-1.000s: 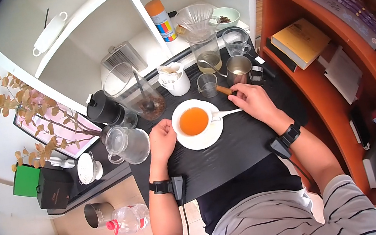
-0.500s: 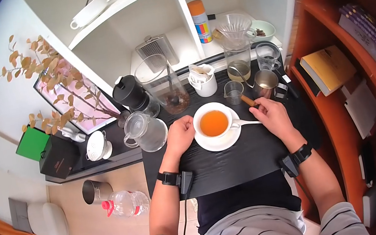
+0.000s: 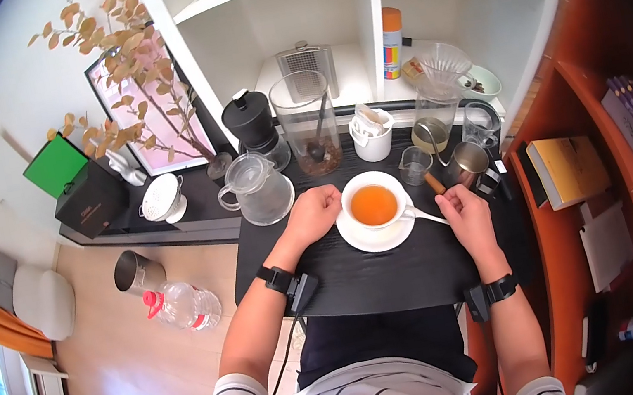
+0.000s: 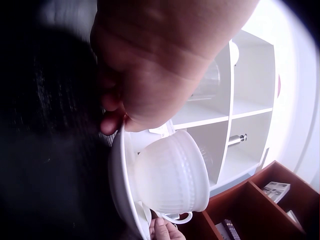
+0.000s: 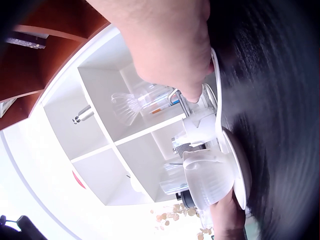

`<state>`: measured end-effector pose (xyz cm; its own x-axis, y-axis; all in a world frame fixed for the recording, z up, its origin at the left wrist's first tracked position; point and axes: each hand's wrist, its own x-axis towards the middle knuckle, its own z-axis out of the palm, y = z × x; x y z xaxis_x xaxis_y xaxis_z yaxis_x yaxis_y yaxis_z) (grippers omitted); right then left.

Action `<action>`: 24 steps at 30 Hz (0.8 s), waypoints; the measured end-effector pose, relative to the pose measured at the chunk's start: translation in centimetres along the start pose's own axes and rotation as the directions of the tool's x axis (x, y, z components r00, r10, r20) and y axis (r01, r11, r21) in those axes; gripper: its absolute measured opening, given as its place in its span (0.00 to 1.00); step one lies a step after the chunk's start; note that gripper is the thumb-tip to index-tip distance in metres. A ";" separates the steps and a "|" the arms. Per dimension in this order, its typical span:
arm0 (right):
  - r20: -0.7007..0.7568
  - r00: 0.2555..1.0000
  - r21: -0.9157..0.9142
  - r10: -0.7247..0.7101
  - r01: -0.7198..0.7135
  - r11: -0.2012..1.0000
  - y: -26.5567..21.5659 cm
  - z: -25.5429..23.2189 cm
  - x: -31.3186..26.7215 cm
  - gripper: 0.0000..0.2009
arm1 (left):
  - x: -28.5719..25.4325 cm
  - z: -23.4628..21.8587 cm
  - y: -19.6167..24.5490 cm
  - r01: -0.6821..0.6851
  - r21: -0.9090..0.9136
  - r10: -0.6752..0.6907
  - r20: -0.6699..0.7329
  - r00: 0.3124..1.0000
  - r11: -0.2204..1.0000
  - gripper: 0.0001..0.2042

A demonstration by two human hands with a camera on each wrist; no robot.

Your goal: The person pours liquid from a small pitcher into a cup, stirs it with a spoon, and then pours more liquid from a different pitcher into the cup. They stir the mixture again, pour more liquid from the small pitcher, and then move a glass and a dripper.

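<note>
A white cup (image 3: 352,213) of amber liquid (image 3: 373,205) stands on a white saucer (image 3: 379,244) on the black table. At the saucer's left edge is my left hand (image 3: 316,214); in the left wrist view its thumb and a finger (image 4: 110,123) pinch the rim. A white spoon (image 3: 427,215) lies on the saucer, its handle reaching right. My right hand (image 3: 471,220) holds the handle's end with curled fingers, which partly hide it in the right wrist view. Just beyond these fingers is a wooden handle (image 3: 434,182) beside a small glass beaker (image 3: 415,167).
Behind the cup stand a glass jug (image 3: 259,194), a black grinder (image 3: 248,121), a tall glass cylinder (image 3: 305,128), a white mug (image 3: 373,142) with packets and a metal cup (image 3: 468,162). White shelving (image 3: 350,96) rises behind; a brown bookcase (image 3: 546,243) flanks the right.
The head view has turned, shifting the whole scene to the right. Both hands keep their places at the saucer and the spoon; the cup stays put on the table.
</note>
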<state>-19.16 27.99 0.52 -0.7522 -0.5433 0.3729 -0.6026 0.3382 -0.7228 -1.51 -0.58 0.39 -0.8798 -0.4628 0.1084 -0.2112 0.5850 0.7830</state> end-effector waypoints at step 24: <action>-0.371 0.928 0.132 -0.029 0.084 0.988 1.5 -4.0 -0.8 0.13 | -5.3 -0.8 1.0 -0.029 -0.143 0.012 -0.114 0.993 0.989 0.08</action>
<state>-20.53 32.02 1.47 -0.7794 -0.2295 0.5830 -0.6231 0.1868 -0.7595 3.27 1.94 1.08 -0.8278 -0.5289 0.1874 -0.1230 0.4969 0.8591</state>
